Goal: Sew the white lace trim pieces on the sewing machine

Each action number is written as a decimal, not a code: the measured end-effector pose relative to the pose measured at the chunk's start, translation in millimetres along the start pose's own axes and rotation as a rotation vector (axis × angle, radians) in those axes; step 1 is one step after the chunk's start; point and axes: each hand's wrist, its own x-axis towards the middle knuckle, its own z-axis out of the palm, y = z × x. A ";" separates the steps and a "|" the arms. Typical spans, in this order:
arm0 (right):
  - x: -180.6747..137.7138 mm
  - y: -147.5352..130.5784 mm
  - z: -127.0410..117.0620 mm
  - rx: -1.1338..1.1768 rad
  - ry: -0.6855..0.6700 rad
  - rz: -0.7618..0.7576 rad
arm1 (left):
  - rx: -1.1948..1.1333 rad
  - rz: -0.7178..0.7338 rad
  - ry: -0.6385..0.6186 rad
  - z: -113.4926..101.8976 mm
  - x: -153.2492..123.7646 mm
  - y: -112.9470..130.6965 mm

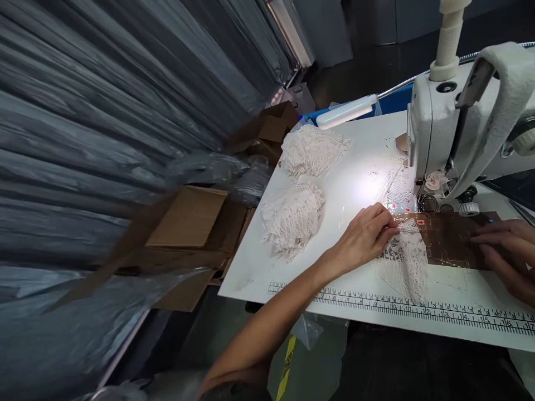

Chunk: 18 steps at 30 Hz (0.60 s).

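Note:
My left hand (365,236) rests on the white table (346,184) with its fingers curled down onto a piece of white lace (407,259) that lies in front of the sewing machine (463,111). At the right edge my right hand (507,253) lies with fingers bent on a brown taped plate (449,236) next to the same lace. The needle area (430,195) sits just beyond both hands, lit by the machine lamp.
Two heaps of white lace (311,150) (292,217) lie on the left part of the table. A printed ruler (418,309) runs along the front edge. Cardboard boxes (188,223) and plastic bags stand on the floor at the left, beside a grey corrugated wall.

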 end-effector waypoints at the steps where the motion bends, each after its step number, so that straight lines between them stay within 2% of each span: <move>1: 4.0 -3.3 0.3 0.045 -0.012 0.010 | -0.003 0.044 0.028 1.3 -0.3 2.7; 3: 11.3 -9.4 0.2 0.134 -0.046 0.050 | -0.054 0.134 0.076 2.7 -1.8 12.9; 5: 18.4 -15.7 -0.3 0.227 -0.099 0.096 | -0.192 0.205 0.053 1.1 -3.8 28.8; 8: 30.3 -26.6 -0.3 0.430 -0.222 0.149 | -0.449 0.209 -0.085 -7.7 -5.4 54.5; 10: 38.6 -32.4 1.8 0.604 -0.336 0.183 | -0.545 0.162 -0.074 -15.9 -4.8 62.8; 12: 45.7 -33.7 6.9 0.734 -0.458 0.245 | -0.576 0.048 0.006 -22.2 -3.6 58.4; 14: 50.0 -29.0 14.5 0.773 -0.542 0.339 | -0.502 -0.095 0.113 -24.0 -3.3 42.2; 16: 50.8 -19.5 22.9 0.719 -0.540 0.448 | -0.306 -0.176 0.207 -21.9 -4.7 19.7; 18: 49.1 -8.5 30.1 0.588 -0.488 0.540 | -0.092 -0.150 0.185 -18.6 -7.0 -1.3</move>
